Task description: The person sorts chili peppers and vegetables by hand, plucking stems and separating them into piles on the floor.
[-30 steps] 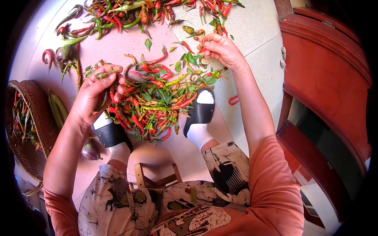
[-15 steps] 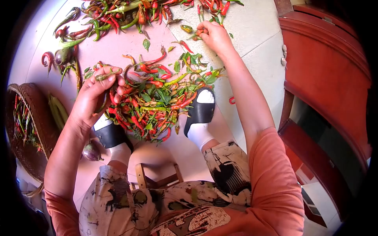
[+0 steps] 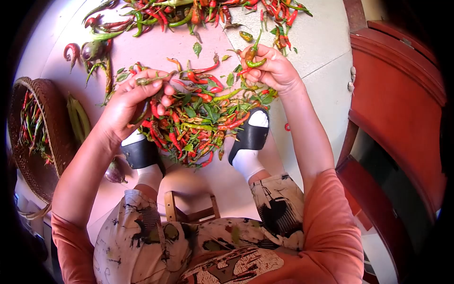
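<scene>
My left hand (image 3: 137, 102) is closed around a few chili peppers; a greenish one (image 3: 156, 79) sticks out at the thumb and a red one shows by the fingers. My right hand (image 3: 274, 71) pinches a curved green-and-brown chili pepper (image 3: 256, 59), with a red one showing beneath it. Both hands are above a heap of red and green chilies mixed with leaves (image 3: 198, 125) on the floor between my feet. Beyond them lies a second spread of chilies (image 3: 189, 16).
A woven basket (image 3: 49, 123) with chilies inside lies at the left, beside long green vegetables (image 3: 78, 118). Eggplants (image 3: 116, 171) (image 3: 93, 51) rest on the floor. A small wooden stool (image 3: 170, 207) stands beneath me. Red wooden furniture (image 3: 397, 109) borders the right.
My right hand has come back from the far chilies toward my left hand, lifting a chili pepper. The left hand keeps its hold. The whole view has shifted slightly.
</scene>
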Available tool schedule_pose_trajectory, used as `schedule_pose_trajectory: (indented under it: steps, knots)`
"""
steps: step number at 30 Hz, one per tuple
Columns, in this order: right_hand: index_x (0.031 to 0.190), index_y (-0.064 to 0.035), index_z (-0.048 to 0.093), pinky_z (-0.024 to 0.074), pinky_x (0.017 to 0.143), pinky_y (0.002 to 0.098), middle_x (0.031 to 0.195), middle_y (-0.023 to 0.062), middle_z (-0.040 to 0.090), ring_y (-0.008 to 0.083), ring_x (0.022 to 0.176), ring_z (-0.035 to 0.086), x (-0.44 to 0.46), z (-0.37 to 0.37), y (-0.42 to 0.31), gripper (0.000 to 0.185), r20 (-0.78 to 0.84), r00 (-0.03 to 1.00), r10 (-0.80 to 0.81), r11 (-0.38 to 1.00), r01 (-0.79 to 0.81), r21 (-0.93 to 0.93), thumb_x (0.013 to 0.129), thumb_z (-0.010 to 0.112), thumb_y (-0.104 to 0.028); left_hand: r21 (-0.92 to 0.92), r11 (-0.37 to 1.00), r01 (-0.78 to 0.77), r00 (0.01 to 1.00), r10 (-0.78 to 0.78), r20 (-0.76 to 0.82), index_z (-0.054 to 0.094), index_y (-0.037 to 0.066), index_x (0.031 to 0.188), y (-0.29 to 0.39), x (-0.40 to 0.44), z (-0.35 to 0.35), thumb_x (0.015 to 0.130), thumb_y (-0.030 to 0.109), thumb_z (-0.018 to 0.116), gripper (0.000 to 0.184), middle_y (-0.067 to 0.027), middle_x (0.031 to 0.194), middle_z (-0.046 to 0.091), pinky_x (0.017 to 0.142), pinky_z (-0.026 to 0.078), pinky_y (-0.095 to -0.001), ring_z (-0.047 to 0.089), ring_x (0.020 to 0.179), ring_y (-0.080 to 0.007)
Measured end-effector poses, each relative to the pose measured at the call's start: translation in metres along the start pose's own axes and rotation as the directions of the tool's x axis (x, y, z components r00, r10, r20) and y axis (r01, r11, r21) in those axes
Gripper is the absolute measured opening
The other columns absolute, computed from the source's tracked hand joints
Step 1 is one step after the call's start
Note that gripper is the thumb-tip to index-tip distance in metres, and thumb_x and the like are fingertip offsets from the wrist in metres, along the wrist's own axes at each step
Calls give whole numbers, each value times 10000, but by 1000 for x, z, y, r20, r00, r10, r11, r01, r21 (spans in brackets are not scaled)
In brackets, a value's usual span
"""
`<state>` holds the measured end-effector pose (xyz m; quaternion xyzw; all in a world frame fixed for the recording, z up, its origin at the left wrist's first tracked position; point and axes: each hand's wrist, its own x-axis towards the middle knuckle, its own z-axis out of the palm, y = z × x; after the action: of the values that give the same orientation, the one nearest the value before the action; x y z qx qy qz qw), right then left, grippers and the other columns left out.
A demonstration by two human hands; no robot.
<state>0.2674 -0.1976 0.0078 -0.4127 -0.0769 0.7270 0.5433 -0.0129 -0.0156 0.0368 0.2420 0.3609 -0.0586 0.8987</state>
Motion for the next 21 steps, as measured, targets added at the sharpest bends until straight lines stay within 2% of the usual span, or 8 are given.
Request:
schedule_pose_trajectory:
  steps: [3, 7, 9, 11, 14, 17, 19, 21]
  knots:
    - [1105, 49, 552, 486, 558, 238, 906, 105, 636, 92, 590, 578, 8, 25, 4, 285, 41, 999, -9, 1000, 8, 15, 825, 513, 20, -49, 999, 11, 998, -8, 59, 530, 28, 1080, 0, 1, 1, 915, 162, 523, 213, -91, 928, 610, 639, 517, -271, 611, 783, -176]
    - [1070, -15, 593, 491, 564, 209, 931, 75, 648, 91, 609, 578, 21, 106, 9, 273, 26, 985, 168, 866, -135, -482, 821, 637, -117, -168, 984, 64, 996, -54, 64, 524, 2, 1083, -1, 2, 7, 929, 198, 474, 254, -118, 1011, 601, 746, 534, -334, 614, 887, -211]
    - [956, -25, 614, 482, 579, 270, 822, 59, 639, 122, 633, 586, 21, 149, 16, 193, 141, 990, -8, 556, 121, -822, 794, 670, -114, -254, 962, 98, 985, -57, 164, 528, 18, 1050, -11, 8, -5, 915, 219, 493, 244, -113, 1008, 601, 786, 520, -330, 606, 917, -208]
    - [996, -61, 579, 508, 672, 341, 914, 112, 589, 270, 845, 607, 27, 166, 50, 228, 332, 821, -464, 149, 442, -885, 778, 632, -101, -253, 962, 106, 993, -90, 76, 542, 46, 991, -16, 5, -5, 878, 229, 541, 215, -109, 960, 606, 809, 501, -319, 600, 911, -220]
    - [1031, -76, 567, 510, 718, 372, 963, 114, 571, 284, 886, 592, 22, 187, 47, 261, 195, 905, -377, 160, 272, -949, 778, 623, -108, -274, 955, 116, 987, -81, 135, 524, 41, 1022, -27, 6, -24, 853, 216, 559, 246, -115, 972, 604, 770, 526, -339, 597, 924, -239]
    - [1048, -84, 578, 513, 722, 347, 955, 89, 590, 260, 887, 592, 21, 172, 28, 281, 307, 763, -569, 190, 486, -853, 773, 635, -97, -312, 923, 226, 929, -300, -217, 538, 47, 984, -5, -10, -1, 886, 236, 518, 214, -112, 883, 611, 424, 483, -275, 618, 692, -193]
    - [924, -79, 642, 514, 704, 363, 865, 115, 604, 287, 780, 617, 23, 127, 15, 154, 42, 826, -561, 322, 265, -909, 791, 603, -147, -112, 991, 75, 997, -74, 14, 531, 68, 950, -2, -16, -24, 875, 261, 562, 209, -110, 757, 580, 311, 370, -220, 516, 473, -142]
    - [929, -54, 658, 506, 704, 312, 892, 96, 657, 203, 774, 629, 21, 47, -4, 164, -249, 775, -580, 508, 105, -855, 782, 631, -120, 24, 999, -42, 996, 44, -75, 527, 77, 940, 25, -37, -39, 861, 262, 579, 208, -78, 699, 543, 281, 305, -199, 449, 423, -103]
